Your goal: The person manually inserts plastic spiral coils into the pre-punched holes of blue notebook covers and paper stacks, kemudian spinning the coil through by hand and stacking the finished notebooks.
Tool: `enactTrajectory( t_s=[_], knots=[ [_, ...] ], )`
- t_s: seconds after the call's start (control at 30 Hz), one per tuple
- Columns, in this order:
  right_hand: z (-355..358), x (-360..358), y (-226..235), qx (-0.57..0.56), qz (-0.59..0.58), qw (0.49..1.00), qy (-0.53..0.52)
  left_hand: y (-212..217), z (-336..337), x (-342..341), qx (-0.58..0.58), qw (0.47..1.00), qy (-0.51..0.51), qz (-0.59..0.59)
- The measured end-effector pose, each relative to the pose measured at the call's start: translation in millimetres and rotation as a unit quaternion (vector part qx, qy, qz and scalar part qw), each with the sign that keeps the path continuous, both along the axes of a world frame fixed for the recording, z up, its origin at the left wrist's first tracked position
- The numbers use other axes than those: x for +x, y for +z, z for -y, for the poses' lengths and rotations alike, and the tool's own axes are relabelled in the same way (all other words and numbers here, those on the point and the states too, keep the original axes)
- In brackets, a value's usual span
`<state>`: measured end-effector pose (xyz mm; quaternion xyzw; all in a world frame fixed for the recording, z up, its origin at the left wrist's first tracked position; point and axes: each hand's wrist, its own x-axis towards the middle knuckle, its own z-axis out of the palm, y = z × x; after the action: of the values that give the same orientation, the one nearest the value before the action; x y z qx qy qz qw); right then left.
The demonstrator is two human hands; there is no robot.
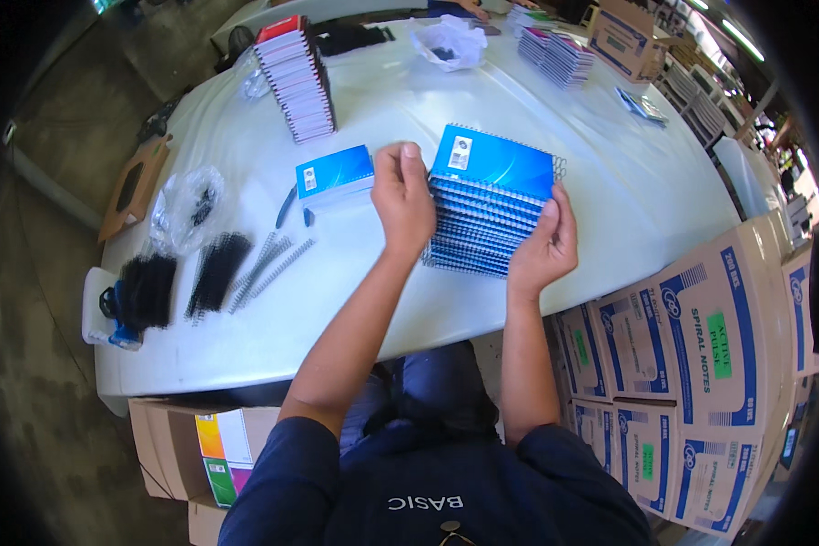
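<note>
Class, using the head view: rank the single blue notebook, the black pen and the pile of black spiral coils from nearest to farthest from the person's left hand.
1. Single blue notebook, just left of the left hand.
2. Black pen, further left.
3. Pile of black spiral coils, near the table's left edge.

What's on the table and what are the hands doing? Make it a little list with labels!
left hand: on the left side of the blue notebook stack
right hand: on the stack's right edge
small blue pad: left of the stack
black coils: far left
red-topped stack: behind
table: white
boxes: right of the table
</note>
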<state>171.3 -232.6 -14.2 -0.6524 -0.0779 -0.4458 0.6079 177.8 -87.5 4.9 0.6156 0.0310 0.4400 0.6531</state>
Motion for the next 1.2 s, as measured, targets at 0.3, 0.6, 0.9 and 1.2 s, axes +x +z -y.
enactTrajectory(
  t_s=[0.3,0.6,0.9,1.2],
  knots=[
    [-7.0,-66.0,-12.5,-0.137,0.176,0.971,0.092,-67.2,-166.1,-26.9,0.625,0.728,0.220,-0.175],
    [-49.6,-94.5,-71.6,-0.194,-0.175,0.773,0.578,-32.9,-107.8,-174.1,0.527,0.772,-0.242,-0.260],
    [-61.4,-78.4,-81.7,-0.113,-0.240,0.756,0.598,-83.4,-213.5,-150.3,0.507,0.754,0.132,-0.396],
    [-62.8,-78.5,-90.3,-0.084,-0.245,0.752,0.606,-37.7,-155.3,-174.3,0.081,0.892,-0.195,-0.399]
  ],
)
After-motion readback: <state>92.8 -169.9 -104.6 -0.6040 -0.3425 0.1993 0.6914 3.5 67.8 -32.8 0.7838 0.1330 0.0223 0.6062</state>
